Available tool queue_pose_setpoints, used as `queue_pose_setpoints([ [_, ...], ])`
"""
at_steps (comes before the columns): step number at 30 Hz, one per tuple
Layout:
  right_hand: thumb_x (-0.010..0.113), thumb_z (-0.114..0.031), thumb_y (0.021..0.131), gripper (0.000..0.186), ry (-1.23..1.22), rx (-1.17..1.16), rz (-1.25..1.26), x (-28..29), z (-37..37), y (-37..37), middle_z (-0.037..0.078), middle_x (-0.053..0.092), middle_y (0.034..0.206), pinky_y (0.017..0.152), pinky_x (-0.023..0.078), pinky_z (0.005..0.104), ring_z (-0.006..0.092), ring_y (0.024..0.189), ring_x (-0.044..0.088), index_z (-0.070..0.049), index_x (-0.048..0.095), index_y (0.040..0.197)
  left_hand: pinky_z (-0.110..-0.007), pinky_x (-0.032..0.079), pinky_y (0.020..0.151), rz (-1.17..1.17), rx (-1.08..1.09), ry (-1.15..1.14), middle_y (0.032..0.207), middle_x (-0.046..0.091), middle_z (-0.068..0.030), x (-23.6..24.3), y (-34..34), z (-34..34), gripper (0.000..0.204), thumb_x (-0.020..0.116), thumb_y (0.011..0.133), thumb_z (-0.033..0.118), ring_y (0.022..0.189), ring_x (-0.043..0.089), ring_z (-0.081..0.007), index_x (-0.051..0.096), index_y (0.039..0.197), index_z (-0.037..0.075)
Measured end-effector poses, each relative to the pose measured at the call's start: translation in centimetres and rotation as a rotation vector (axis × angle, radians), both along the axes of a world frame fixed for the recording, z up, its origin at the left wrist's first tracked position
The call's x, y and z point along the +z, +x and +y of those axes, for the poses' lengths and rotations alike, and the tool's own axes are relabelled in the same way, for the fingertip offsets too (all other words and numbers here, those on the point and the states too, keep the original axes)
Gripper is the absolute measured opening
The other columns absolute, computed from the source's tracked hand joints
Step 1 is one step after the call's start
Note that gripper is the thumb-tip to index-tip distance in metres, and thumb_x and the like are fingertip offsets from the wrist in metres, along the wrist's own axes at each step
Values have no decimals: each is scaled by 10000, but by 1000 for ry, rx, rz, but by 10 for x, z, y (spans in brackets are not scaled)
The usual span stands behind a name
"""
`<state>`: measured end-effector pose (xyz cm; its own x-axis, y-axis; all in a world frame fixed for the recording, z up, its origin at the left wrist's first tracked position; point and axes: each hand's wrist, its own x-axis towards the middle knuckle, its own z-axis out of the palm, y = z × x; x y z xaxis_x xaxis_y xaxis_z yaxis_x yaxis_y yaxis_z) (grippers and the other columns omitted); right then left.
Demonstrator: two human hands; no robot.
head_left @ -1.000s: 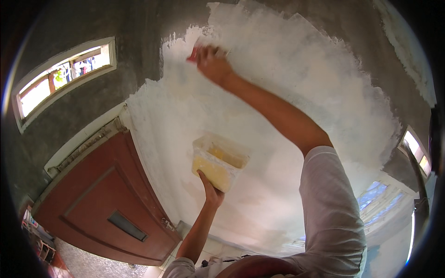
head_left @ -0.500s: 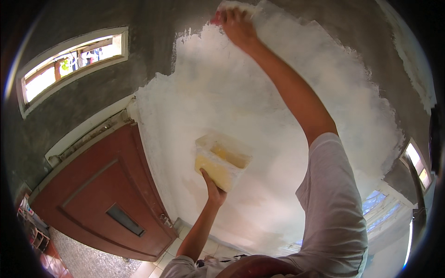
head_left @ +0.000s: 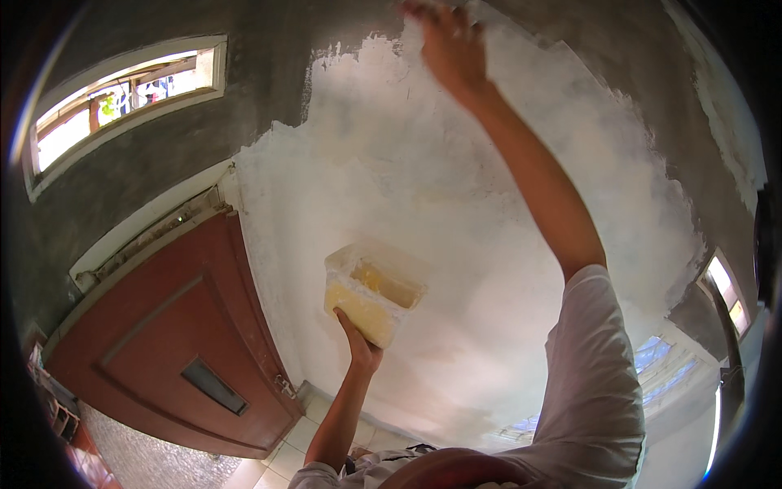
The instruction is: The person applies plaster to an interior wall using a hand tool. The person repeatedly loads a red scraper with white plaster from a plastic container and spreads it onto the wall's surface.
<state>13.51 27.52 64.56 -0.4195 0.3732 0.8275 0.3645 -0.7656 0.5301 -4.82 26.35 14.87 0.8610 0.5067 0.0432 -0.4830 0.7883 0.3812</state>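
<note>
My left hand [head_left: 362, 349] is closed on the lower side of a yellowish plastic tub [head_left: 358, 314], thumb against its outer wall. The tub is tilted with its opening showing, and whitish paste smears its rim and inside. High up at the top edge of the view, my right hand [head_left: 454, 53] is raised to the wall, its fingers bent and blurred around a scraper [head_left: 414, 10]. Only a reddish bit of the scraper shows; its blade is hidden or outside the picture. White filler coats the wall [head_left: 489, 212] behind both hands, with a ragged border against bare grey plaster [head_left: 269, 73].
A reddish-brown door [head_left: 171, 326] with a metal latch stands at the left. Above it is a narrow framed window [head_left: 126, 102]. Another small window [head_left: 725, 293] sits at the far right. Pale floor tiles [head_left: 301, 433] show below the wall.
My right hand has moved up and a little to the right along the wall, taking the scraper nearly out of view. The tub in my left hand sits slightly lower and further left.
</note>
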Motion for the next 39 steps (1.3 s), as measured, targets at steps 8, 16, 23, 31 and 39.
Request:
queue_pose_setpoints([
  [8, 627, -104, 883, 434, -200, -313, 95, -128, -39, 9, 228, 600, 1224, 921, 558, 545, 393, 1160, 600, 63, 601, 1282, -375, 385, 1184, 1, 1, -3, 1616, 363, -8, -11, 4, -13, 904, 360, 970, 809, 1459, 392, -205, 226, 1634, 210],
  [16, 599, -62, 877, 584, -690, -16, 523, -236, -87, -27, 114, 678, 1206, 832, 549, 489, 305, 1083, 639, -179, 571, 1448, -389, 371, 1187, 20, -83, 23, 1619, 357, -7, -8, 0, -26, 913, 346, 964, 824, 1465, 382, -207, 213, 1639, 223],
  [23, 477, -94, 989, 407, 75, 117, 199, 25, -138, -5, 130, 670, 1327, 975, 489, 573, 373, 1143, 642, -125, 626, 1367, -397, 346, 1213, -50, -91, 72, 1638, 323, -12, 4, 18, -50, 916, 342, 964, 823, 1493, 345, -217, 189, 1646, 231],
  [31, 617, -148, 925, 487, -470, -243, 23, -198, -141, 9, 211, 640, 1233, 1009, 533, 466, 356, 1166, 636, 42, 590, 1372, -385, 333, 1221, -128, -144, 68, 1631, 330, -6, 5, 27, -76, 882, 332, 980, 803, 1492, 342, -216, 201, 1640, 233],
  [39, 522, 55, 849, 660, -400, 250, 515, -163, -176, -58, -26, 623, 1452, 838, 494, 425, 231, 1045, 657, -305, 636, 1390, -384, 330, 1220, -51, -155, 33, 1626, 330, 7, -6, 19, -69, 875, 345, 982, 798, 1481, 346, -210, 210, 1636, 232],
])
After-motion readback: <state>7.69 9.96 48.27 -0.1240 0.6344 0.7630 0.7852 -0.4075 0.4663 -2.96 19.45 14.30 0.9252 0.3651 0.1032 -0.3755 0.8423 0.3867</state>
